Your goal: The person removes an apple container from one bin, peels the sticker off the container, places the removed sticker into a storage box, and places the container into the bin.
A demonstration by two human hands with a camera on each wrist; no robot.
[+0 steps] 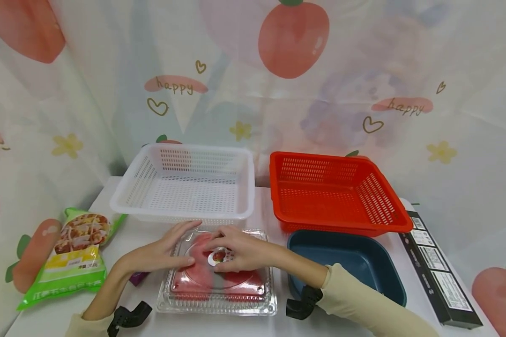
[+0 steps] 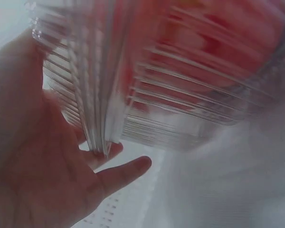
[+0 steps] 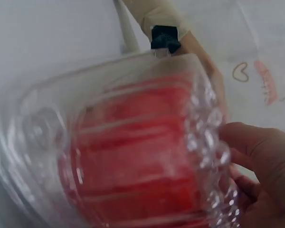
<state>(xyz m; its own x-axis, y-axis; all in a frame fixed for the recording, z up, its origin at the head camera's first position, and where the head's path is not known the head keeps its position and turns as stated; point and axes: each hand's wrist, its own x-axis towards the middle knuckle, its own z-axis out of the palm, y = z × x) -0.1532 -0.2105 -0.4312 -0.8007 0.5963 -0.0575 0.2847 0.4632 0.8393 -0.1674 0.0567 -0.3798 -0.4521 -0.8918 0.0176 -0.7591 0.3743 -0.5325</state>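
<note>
A clear plastic clamshell box (image 1: 219, 290) with red contents and a round sticker (image 1: 220, 256) lies flat on the table in the head view. There my left hand (image 1: 168, 250) rests along its left side, thumb on the lid. My right hand (image 1: 240, 250) touches the lid around the sticker. Both wrist views are blurred and show the box tilted. In the left one, the fingers (image 2: 126, 176) of my left hand reach around its ridged rim. In the right one, my right hand (image 3: 263, 166) holds its crinkled edge; some fingertips are hidden.
Behind the box stands a white perforated basket (image 1: 245, 201), with a red basket (image 1: 341, 224) to its right. A dark blue tub (image 1: 388, 267) is beside the right forearm. A green snack bag (image 1: 73, 271) lies left; a long black box (image 1: 436, 267) lies far right.
</note>
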